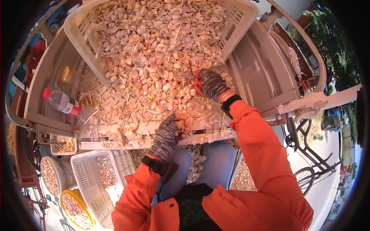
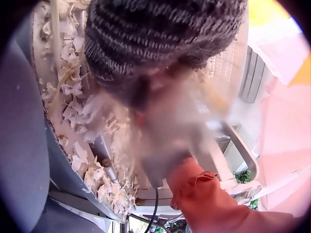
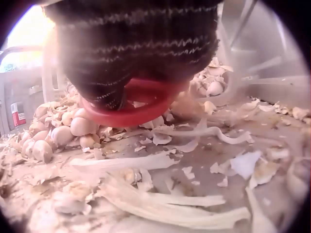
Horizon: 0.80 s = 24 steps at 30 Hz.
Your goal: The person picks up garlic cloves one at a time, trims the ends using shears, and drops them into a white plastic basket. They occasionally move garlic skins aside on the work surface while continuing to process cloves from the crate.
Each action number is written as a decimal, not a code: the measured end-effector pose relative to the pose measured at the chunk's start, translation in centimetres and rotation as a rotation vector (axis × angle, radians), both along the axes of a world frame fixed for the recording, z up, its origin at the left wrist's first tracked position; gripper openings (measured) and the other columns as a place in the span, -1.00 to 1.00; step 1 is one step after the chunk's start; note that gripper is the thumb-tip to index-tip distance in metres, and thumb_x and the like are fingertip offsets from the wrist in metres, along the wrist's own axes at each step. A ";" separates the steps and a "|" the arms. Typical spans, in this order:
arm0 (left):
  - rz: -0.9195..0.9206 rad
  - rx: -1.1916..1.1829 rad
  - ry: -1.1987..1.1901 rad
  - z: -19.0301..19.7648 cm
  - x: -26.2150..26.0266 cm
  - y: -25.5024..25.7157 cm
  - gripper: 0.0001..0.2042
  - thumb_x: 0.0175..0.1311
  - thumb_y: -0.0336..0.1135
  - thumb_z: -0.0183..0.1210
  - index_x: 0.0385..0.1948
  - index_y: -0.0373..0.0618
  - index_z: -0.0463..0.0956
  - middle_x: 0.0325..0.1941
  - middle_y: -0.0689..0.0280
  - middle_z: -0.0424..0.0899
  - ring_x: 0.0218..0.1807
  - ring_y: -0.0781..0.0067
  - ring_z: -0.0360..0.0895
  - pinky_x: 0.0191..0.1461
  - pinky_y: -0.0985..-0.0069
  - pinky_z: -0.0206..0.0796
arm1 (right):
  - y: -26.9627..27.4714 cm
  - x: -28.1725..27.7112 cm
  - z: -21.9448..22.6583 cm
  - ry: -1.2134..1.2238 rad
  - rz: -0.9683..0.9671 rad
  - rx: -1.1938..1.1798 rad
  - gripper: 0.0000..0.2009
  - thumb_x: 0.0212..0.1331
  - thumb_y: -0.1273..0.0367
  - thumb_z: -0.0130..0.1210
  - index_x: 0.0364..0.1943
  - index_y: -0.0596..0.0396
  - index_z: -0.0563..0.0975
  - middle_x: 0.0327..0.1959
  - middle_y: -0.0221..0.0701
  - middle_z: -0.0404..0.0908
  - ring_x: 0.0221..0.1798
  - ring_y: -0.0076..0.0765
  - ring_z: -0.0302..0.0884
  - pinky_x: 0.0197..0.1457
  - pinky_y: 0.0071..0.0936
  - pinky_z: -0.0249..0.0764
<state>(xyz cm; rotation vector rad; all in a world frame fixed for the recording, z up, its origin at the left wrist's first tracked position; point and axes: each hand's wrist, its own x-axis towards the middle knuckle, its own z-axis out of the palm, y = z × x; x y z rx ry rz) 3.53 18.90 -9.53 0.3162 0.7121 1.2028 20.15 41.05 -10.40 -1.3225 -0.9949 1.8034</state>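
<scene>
My right hand (image 1: 213,84), in a dark striped knit glove with bare fingertips, holds red-handled scissors (image 3: 129,109) at the right side of a heap of garlic cloves (image 1: 163,86). The blades point left over the cloves in the head view. My left hand (image 1: 168,133), gloved the same way, is at the near edge of the truck bed (image 1: 111,144), fingers bent inward. A yellowish patch shows by its thumb; I cannot tell whether it is something held. In the left wrist view the fingers of this hand (image 2: 160,48) are blurred.
A tipped white crate (image 1: 241,23) spills cloves onto the bed. Left of them lies a plastic bottle (image 1: 61,102) with a red cap. Below left stand a white crate (image 1: 86,173), a bucket (image 1: 67,175) and a yellow bucket (image 1: 90,219). Dry skins (image 3: 175,208) litter the bed.
</scene>
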 end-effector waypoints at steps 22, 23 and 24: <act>0.059 0.133 0.497 1.7 3.9 5.7 -0.72 0.19 -0.41 0.12 -0.05 -0.21 0.44 -0.35 0.39 0.52 -0.51 0.61 0.39 -0.41 0.66 0.33 | -9.9 6.0 5.7 -1.166 0.122 0.933 -0.72 -0.05 0.34 0.21 -0.24 0.17 0.51 -0.34 -0.21 0.60 -0.31 -0.30 0.55 -0.23 -0.43 0.45; 0.062 0.171 0.424 1.6 3.6 5.3 -0.72 0.20 -0.42 0.11 -0.05 -0.21 0.43 -0.32 0.39 0.52 -0.45 0.61 0.42 -0.37 0.66 0.33 | -10.8 6.7 6.0 -0.988 0.221 0.957 -0.69 -0.08 0.31 0.23 -0.24 0.16 0.51 -0.33 -0.21 0.59 -0.29 -0.23 0.55 -0.20 -0.40 0.46; 0.061 0.205 0.353 1.4 3.4 4.7 -0.73 0.21 -0.44 0.09 -0.04 -0.21 0.43 -0.29 0.39 0.53 -0.38 0.60 0.46 -0.33 0.66 0.34 | -12.0 7.1 6.4 -0.808 0.316 0.969 -0.65 -0.12 0.28 0.25 -0.23 0.15 0.51 -0.31 -0.20 0.59 -0.27 -0.16 0.55 -0.18 -0.37 0.46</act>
